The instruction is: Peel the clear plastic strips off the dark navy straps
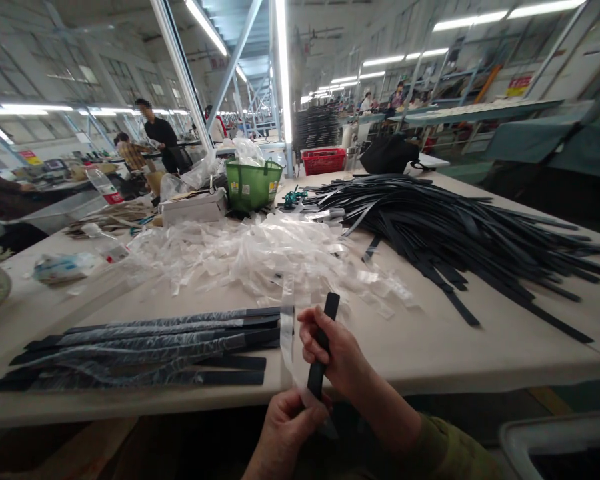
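Above the table's front edge, my right hand [336, 350] is closed around a dark strap [331, 306], whose rounded end sticks up past my fingers. Just below it, my left hand [296, 423] pinches a clear plastic sleeve [287, 333] at the strap's lower end. The sleeve trails upward from my fingers toward the table. How far the strap sits inside it I cannot tell. Left of my hands lie several dark straps in clear plastic sleeves [150, 350], their bare ends pointing toward me. A loose heap of clear sleeves [285, 247] spreads over the table ahead.
A large pile of bare dark straps [445, 233] covers the right of the table [480, 353]. Behind the sleeves stand a green bag [253, 187], a white box [193, 208] and a red basket [323, 162]. Plastic bottles [103, 185] lie at left. People work farther back.
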Demonstrator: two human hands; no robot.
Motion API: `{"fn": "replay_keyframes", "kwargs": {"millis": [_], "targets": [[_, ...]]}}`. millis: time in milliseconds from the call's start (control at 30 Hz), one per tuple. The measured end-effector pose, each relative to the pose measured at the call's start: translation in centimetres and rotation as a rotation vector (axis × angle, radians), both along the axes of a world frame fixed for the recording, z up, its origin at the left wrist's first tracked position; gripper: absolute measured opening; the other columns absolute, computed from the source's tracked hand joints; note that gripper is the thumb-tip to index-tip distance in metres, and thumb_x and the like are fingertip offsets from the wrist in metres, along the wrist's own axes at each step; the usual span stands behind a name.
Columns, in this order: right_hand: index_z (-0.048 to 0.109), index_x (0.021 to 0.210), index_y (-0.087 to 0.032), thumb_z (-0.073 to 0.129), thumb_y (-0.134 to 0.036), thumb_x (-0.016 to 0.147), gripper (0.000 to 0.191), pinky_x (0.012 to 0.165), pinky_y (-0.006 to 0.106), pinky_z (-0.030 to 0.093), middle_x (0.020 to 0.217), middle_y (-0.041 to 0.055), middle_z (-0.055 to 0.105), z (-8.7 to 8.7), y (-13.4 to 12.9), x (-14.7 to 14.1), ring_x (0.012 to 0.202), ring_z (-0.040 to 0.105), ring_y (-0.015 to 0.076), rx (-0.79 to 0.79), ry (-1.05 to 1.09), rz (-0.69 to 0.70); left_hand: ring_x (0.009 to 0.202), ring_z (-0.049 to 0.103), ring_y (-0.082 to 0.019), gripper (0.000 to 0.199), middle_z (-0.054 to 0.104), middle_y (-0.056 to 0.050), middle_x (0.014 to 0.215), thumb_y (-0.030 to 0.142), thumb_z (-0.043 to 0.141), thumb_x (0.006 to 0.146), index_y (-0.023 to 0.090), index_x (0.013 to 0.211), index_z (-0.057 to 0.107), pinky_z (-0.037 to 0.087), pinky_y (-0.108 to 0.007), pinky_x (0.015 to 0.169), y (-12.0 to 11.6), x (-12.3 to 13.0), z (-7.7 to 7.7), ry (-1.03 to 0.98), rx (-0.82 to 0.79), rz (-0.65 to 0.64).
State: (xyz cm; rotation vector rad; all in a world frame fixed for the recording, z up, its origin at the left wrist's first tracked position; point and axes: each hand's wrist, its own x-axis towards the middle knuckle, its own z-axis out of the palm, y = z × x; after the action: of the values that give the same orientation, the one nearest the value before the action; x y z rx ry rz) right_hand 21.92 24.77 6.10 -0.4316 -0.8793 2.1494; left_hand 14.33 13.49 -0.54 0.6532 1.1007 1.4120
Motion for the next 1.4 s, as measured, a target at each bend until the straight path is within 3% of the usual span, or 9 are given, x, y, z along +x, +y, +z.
{"fn": "replay_keyframes", "kwargs": {"millis": [100, 200, 400, 500, 633, 833, 1100, 1233, 1400], "targets": [[0.068, 0.103, -0.016, 0.07, -0.047, 0.085, 0.036, 0.061, 0.019, 0.047, 0.083, 0.0038, 0.07, -1.8, -1.4, 0.7, 0.064, 0.061, 0.0088, 0.128, -0.114, 0.076, 0.062, 0.057, -0.015, 0.038, 0.069, -0.006, 0.067, 0.047, 0.086, 0.059, 0.013, 0.073, 0.076, 0.045, -0.025, 0.063, 0.0, -0.1, -0.2, -0.095, -0.041, 0.066], [0.068, 0.102, -0.017, 0.068, -0.048, 0.087, 0.034, 0.071, 0.023, 0.048, 0.085, 0.0047, 0.071, -3.6, -3.0, 2.2, 0.078, 0.065, 0.013, 0.192, -0.204, 0.1, 0.065, 0.063, -0.017, 0.038, 0.072, -0.006, 0.07, 0.042, 0.088, 0.058, 0.014, 0.081, 0.077, 0.047, -0.026, 0.066, 0.0, -0.5, -0.4, -0.216, -0.062, 0.117], [0.063, 0.094, -0.017, 0.067, -0.057, 0.083, 0.042, 0.041, 0.017, 0.031, 0.055, -0.0048, 0.057, -3.6, -2.0, 6.1, 0.039, 0.044, 0.005, 0.217, -0.435, -0.081, 0.075, 0.066, -0.016, 0.037, 0.074, -0.007, 0.084, 0.043, 0.088, 0.06, 0.015, 0.08, 0.073, 0.053, -0.027, 0.076, -0.7, -2.9, 0.8, -0.32, -0.108, 0.329], [0.064, 0.09, -0.014, 0.063, -0.062, 0.081, 0.049, 0.032, 0.017, 0.018, 0.042, -0.0082, 0.045, -3.3, -1.8, 5.9, 0.031, 0.03, 0.0037, 0.244, -0.638, 0.129, 0.056, 0.058, -0.011, 0.033, 0.066, -0.002, 0.064, 0.045, 0.081, 0.07, 0.015, 0.071, 0.068, 0.048, -0.023, 0.059, -1.2, -3.1, 1.7, -0.275, -0.056, 0.215], [0.066, 0.085, -0.013, 0.065, -0.056, 0.077, 0.045, 0.032, 0.017, 0.021, 0.043, -0.0079, 0.044, -3.7, -2.8, 3.6, 0.033, 0.032, 0.0052, 0.271, -0.691, 0.306, 0.049, 0.05, -0.01, 0.037, 0.064, -0.004, 0.061, 0.048, 0.076, 0.075, 0.011, 0.082, 0.072, 0.039, -0.022, 0.049, -1.9, -1.9, 2.0, -0.047, -0.026, -0.022], [0.062, 0.067, -0.014, 0.066, -0.037, 0.077, 0.025, 0.042, 0.02, 0.029, 0.049, -0.005, 0.045, -3.3, -2.8, 1.8, 0.043, 0.038, 0.007, 0.47, -0.72, 0.212, 0.05, 0.049, -0.011, 0.037, 0.061, -0.003, 0.057, 0.048, 0.077, 0.072, 0.012, 0.077, 0.073, 0.036, -0.023, 0.053, -2.7, -1.9, 1.2, 0.031, -0.061, -0.071], [0.053, 0.07, -0.018, 0.057, -0.043, 0.088, 0.031, 0.052, 0.022, 0.033, 0.062, -0.0037, 0.045, -2.7, -2.8, 2.2, 0.057, 0.04, 0.0104, 0.76, -0.738, 0.106, 0.06, 0.053, -0.014, 0.038, 0.066, -0.005, 0.063, 0.049, 0.073, 0.075, 0.012, 0.07, 0.075, 0.04, -0.025, 0.061, -2.6, -2.5, 1.3, 0.211, -0.119, -0.109], [0.056, 0.085, -0.019, 0.038, -0.056, 0.097, 0.043, 0.056, 0.024, 0.037, 0.059, -0.0036, 0.052, -1.9, -3.0, 3.8, 0.056, 0.048, 0.0123, 0.771, -0.779, 0.182, 0.059, 0.053, -0.01, 0.036, 0.065, -0.003, 0.061, 0.046, 0.078, 0.073, 0.011, 0.067, 0.072, 0.041, -0.021, 0.062, -2.3, -4.0, 1.5, 0.075, -0.078, 0.053], [0.051, 0.075, -0.02, 0.029, -0.052, 0.097, 0.045, 0.052, 0.024, 0.033, 0.059, -0.0006, 0.052, -2.0, -4.6, 5.4, 0.053, 0.047, 0.0134, 0.834, -0.917, 0.416, 0.064, 0.062, -0.011, 0.037, 0.07, -0.001, 0.071, 0.039, 0.091, 0.057, 0.014, 0.073, 0.07, 0.053, -0.022, 0.068, -1.1, -5.6, 2.1, -0.343, -0.079, 0.416]]}}
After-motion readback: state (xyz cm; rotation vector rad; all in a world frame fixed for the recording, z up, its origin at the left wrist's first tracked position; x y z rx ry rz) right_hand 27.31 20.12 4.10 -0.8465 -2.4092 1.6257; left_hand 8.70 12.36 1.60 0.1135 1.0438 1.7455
